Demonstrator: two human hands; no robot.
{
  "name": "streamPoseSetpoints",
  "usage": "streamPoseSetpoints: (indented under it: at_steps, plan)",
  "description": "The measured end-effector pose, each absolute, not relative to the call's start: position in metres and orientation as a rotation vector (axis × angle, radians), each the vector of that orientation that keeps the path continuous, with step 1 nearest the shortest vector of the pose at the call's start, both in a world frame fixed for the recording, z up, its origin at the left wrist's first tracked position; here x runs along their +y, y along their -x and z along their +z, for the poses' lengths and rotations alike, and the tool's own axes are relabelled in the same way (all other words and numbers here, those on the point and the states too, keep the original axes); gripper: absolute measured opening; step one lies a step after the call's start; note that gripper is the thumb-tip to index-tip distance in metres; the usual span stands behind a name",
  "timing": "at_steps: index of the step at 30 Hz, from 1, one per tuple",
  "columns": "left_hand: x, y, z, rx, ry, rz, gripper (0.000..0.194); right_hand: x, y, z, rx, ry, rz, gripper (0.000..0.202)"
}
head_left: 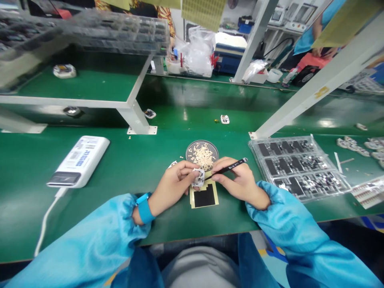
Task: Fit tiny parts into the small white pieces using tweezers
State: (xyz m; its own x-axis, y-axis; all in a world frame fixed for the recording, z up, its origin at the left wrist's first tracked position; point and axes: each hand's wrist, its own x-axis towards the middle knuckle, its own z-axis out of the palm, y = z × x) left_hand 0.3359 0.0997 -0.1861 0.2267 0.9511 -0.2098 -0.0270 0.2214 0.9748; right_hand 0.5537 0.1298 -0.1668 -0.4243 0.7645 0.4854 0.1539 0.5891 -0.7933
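Between the fingers and thumb of my left hand (177,182) is a small white plastic housing (198,177). My right hand (238,179) pinches black tweezers (231,165), whose tips point left and reach the edge of the housing. Whether the tips grip anything is too small to tell. Just beyond both hands lies a round grey perforated dish (192,149) heaped with small beige pieces (203,155). Under the hands a yellowish backing sheet (217,202) carries black adhesive-looking patches (205,197). Another white part (173,164) is partly hidden behind my left hand.
A white power bank (81,160) with a cable (45,224) lies at left. Clear trays (300,168) of small parts stand at right, near several white housings (354,146). A raised shelf (90,86) and slanted post (300,80) border the bench. A co-worker's hands (325,52) show far right.
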Motion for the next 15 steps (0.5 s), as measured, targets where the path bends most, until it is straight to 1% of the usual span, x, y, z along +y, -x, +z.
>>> streamPoseSetpoints:
  at_steps: [6, 12, 15]
  plan:
    - [0.0987, -0.3354, -0.1864, 1.101, -1.121, 0.950, 0.031, 0.1283, -0.5495, -0.1713, -1.813, 0.818, 0.992, 0.013]
    - [0.1030, -0.3326, -0.1852, 1.101, -1.060, 0.990, 0.033, 0.1337, -0.5528, -0.1690, -1.690, 0.800, 1.278, 0.007]
    - [0.1056, -0.3295, -0.1830, 1.092, -1.010, 0.954, 0.037, 0.1358, -0.5578, -0.1630, -1.714, 0.792, 1.374, 0.011]
